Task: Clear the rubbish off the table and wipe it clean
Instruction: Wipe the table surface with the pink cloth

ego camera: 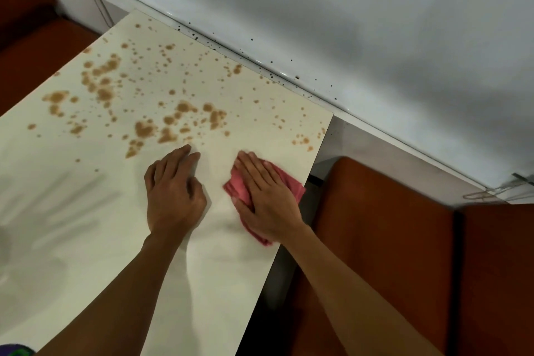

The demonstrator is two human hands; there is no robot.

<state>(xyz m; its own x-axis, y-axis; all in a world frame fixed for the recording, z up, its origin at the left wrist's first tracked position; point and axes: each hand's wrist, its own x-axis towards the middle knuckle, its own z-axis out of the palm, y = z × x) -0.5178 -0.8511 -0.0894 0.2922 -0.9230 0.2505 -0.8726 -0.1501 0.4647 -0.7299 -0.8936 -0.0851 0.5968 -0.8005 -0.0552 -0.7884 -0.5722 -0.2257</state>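
A cream table (86, 225) fills the left and middle of the view. Brown splashes (144, 128) of spilled liquid dot its far half, with several drops running up to the far edge. My right hand (265, 199) lies flat with straight fingers on a pink cloth (239, 186), pressing it onto the table close to the right edge. My left hand (173, 191) rests palm down on the bare tabletop just left of the cloth, fingers straight, its fingertips near the closest brown drops.
An orange seat (384, 254) stands right of the table, and another orange seat (31, 46) stands at the far left. A white wall (346, 23) with dark specks along its ledge runs behind the table. Cords hang at the top left.
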